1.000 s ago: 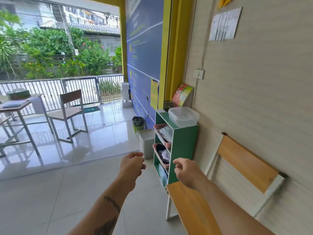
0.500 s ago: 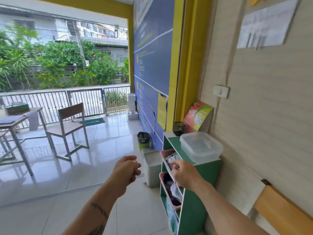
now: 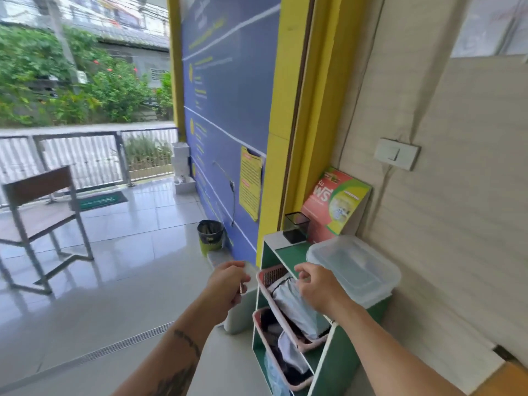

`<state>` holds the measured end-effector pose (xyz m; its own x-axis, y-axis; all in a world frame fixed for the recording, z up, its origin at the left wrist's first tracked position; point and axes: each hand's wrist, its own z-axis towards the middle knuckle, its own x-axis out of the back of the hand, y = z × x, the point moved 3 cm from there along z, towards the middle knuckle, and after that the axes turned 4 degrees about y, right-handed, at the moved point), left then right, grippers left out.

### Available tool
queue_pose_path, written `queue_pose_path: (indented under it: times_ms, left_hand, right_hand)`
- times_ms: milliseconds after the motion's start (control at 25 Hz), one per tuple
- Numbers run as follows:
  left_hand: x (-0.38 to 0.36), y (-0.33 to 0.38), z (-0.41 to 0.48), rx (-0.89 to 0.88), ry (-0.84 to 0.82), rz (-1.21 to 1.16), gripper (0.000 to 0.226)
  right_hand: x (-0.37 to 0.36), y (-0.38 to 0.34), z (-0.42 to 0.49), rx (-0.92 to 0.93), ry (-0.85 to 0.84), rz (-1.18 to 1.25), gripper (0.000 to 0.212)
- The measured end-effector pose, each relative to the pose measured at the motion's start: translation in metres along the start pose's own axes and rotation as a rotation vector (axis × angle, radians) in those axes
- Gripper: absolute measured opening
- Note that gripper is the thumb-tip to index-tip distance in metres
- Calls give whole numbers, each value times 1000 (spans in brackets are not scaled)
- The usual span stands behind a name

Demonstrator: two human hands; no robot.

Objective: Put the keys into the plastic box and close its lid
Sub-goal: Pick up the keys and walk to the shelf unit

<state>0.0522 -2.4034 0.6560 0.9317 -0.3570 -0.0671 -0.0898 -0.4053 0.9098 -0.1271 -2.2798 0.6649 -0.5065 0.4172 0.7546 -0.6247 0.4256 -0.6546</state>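
A clear plastic box (image 3: 354, 267) with its lid on sits on top of a green shelf unit (image 3: 288, 251) against the wall. My left hand (image 3: 227, 284) is closed into a fist left of the shelf, and a small metal piece of the keys (image 3: 241, 289) pokes out under its fingers. My right hand (image 3: 317, 287) hovers over the top pink basket, just left of the box, fingers loosely curled with nothing in them. Neither hand touches the box.
Pink baskets (image 3: 267, 277) stuffed with cloth fill the shelf. A black mesh cup (image 3: 295, 227) and a red-green leaflet (image 3: 333, 205) stand behind the box. A white bin (image 3: 243, 318), a green waste basket (image 3: 211, 235) and a chair (image 3: 43, 212) stand on the tiled floor.
I have come closer to the shelf, which now looks much larger. Both hands have moved forward toward it; the right hand now reaches the top basket beside the box.
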Motion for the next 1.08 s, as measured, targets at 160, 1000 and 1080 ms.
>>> queue_pose_path:
  times_ms: [160,1000,1080]
  left_hand:
    - [-41,8,66,34,-120,111,28]
    - [-215,9,267,198,-546,373,10]
    - [-222,9,281,183,-587,404,14]
  right_hand:
    - [5,14,36,-114,75,-21,49]
    - [-9,69,162,-465,249,-377,51]
    - [-13,69,167,-525,239,-388,55]
